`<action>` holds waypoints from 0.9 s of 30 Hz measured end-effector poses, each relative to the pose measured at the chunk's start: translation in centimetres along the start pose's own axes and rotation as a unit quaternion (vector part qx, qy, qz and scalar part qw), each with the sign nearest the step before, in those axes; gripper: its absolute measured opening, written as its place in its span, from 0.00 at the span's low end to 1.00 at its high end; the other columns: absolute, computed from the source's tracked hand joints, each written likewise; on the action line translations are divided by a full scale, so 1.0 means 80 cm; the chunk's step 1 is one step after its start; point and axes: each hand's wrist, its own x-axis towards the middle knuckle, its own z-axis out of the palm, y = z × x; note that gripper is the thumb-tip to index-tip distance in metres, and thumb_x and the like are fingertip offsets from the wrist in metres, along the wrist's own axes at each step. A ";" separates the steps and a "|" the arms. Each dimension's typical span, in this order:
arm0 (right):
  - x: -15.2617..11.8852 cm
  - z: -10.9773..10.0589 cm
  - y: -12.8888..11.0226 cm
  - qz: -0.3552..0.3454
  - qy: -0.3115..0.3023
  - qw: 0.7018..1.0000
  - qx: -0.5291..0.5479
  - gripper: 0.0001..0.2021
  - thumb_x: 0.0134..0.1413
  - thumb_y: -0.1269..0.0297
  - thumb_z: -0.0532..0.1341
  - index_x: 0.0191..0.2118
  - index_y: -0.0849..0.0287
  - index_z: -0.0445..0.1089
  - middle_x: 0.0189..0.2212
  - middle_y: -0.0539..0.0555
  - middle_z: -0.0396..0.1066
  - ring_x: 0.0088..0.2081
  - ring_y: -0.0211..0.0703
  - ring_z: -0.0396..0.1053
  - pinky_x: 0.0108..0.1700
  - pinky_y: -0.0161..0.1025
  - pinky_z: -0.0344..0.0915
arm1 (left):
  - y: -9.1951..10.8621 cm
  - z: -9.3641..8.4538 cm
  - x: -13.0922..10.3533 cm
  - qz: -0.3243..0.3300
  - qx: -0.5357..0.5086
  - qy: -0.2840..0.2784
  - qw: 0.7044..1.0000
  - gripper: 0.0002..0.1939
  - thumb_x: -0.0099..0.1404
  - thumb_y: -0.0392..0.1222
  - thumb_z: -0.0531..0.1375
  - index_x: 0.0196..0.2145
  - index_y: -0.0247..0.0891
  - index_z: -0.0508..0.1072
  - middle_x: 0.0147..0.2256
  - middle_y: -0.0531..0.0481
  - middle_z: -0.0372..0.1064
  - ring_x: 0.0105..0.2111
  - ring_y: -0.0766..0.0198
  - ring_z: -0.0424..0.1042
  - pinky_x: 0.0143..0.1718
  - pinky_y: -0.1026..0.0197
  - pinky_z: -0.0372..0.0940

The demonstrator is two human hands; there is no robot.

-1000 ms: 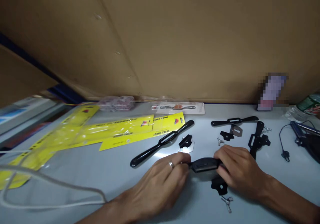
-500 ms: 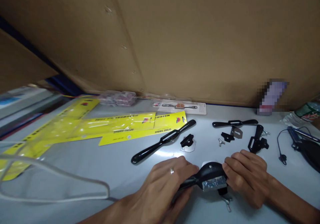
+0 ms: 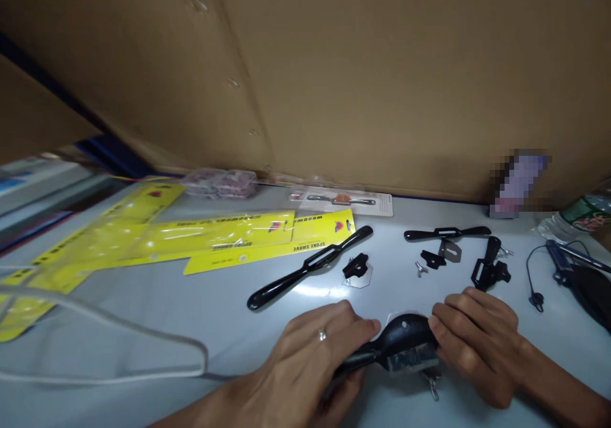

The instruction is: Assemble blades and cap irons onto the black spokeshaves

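A black spokeshave (image 3: 405,340) is held between both hands above the near part of the table, its metal blade showing below the body. My left hand (image 3: 315,358), with a ring, is closed around its left handle. My right hand (image 3: 482,345) grips the other end, hiding that handle. Below the tool, a silver wing screw (image 3: 432,385) sticks out. Beyond my hands lies another spokeshave body (image 3: 312,266), with a black cap plate (image 3: 356,265) on a metal blade (image 3: 363,278) beside it.
Yellow spoke shave cards (image 3: 272,237) spread over the left. More spokeshave bodies (image 3: 449,233) and a wing screw (image 3: 420,268) lie at the right, near a bottle (image 3: 585,215). A white cable (image 3: 143,327) loops at front left. Cardboard (image 3: 363,84) stands behind.
The spokeshave has tilted slightly in my hands, and the black plate below it shows less. Both hands keep their hold. The view has shifted a little.
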 end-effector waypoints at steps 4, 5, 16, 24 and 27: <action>-0.005 -0.003 0.000 0.003 -0.007 1.000 0.001 0.11 0.64 0.75 0.57 0.32 0.56 0.69 0.32 0.55 0.75 0.32 0.45 0.71 0.30 0.43 0.66 | 0.002 0.000 0.001 0.009 -0.023 -0.001 1.000 0.25 0.59 0.21 0.52 0.54 0.33 0.64 0.31 0.50 0.72 0.27 0.64 0.66 0.24 0.63 0.59; -0.004 -0.003 -0.001 0.003 -0.006 1.000 0.001 0.11 0.64 0.75 0.56 0.32 0.55 0.69 0.31 0.55 0.75 0.32 0.45 0.71 0.30 0.43 0.66 | 0.002 -0.001 0.001 0.008 -0.023 -0.007 1.000 0.25 0.59 0.21 0.52 0.53 0.33 0.64 0.31 0.50 0.72 0.28 0.63 0.66 0.24 0.63 0.59; 0.005 -0.003 -0.003 0.002 0.012 1.000 0.002 0.13 0.63 0.77 0.56 0.29 0.54 0.67 0.27 0.54 0.75 0.31 0.45 0.69 0.28 0.43 0.65 | 0.008 -0.001 0.001 0.004 -0.021 -0.025 0.999 0.26 0.59 0.20 0.51 0.54 0.34 0.64 0.32 0.48 0.73 0.27 0.62 0.65 0.25 0.60 0.64; 0.004 -0.007 -0.005 0.004 -0.002 1.000 0.011 0.14 0.63 0.78 0.55 0.28 0.55 0.67 0.31 0.56 0.75 0.33 0.45 0.70 0.30 0.44 0.65 | 0.004 0.001 -0.005 0.020 -0.031 -0.014 0.999 0.26 0.59 0.19 0.51 0.53 0.32 0.65 0.32 0.48 0.73 0.27 0.63 0.64 0.26 0.61 0.64; 0.005 -0.005 -0.007 0.020 0.011 1.000 0.017 0.15 0.62 0.79 0.58 0.26 0.55 0.65 0.30 0.55 0.74 0.33 0.45 0.70 0.30 0.43 0.64 | 0.002 0.001 -0.004 0.023 -0.029 -0.013 0.999 0.26 0.59 0.19 0.51 0.54 0.33 0.64 0.33 0.48 0.74 0.27 0.63 0.64 0.26 0.61 0.64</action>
